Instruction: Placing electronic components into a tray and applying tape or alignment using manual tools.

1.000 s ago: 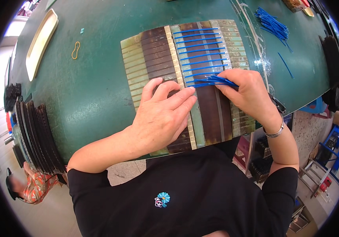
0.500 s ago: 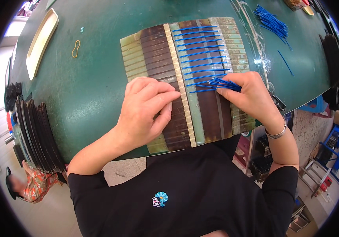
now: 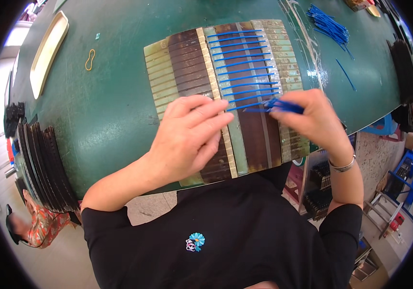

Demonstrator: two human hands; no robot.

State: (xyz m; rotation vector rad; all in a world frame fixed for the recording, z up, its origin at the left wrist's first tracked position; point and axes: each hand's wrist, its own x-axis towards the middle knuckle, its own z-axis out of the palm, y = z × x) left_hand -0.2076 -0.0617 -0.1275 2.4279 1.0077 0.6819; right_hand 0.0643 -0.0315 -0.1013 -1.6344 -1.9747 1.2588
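A ridged fixture board (image 3: 290,103) lies before me, with green and brown bands and a brass-coloured strip (image 3: 205,53) down its middle. Several blue wires (image 3: 242,59) lie crosswise in its grooves, parallel and spaced apart. My right hand (image 3: 312,115) is closed on a bundle of blue wires (image 3: 288,106) over the board's right half; motion blurs hand and bundle. My left hand (image 3: 187,132) reaches over the brass-coloured strip, fingers stretched out and slightly apart. Its fingertips are at the left end of the nearest laid wire; whether they press on it I cannot tell.
On the green table (image 3: 115,96) lie a pile of blue wires (image 3: 329,24), a single blue wire (image 3: 346,74), a rubber band (image 3: 90,59) and a cream tray (image 3: 47,53). Dark strips (image 3: 47,164) stand stacked at the left edge. Another person (image 3: 43,224) is at lower left.
My right hand has shifted slightly right with the bundle. My left fingers have moved right, across the brass-coloured strip, and straightened. Another wire now lies across the board near my fingertips.
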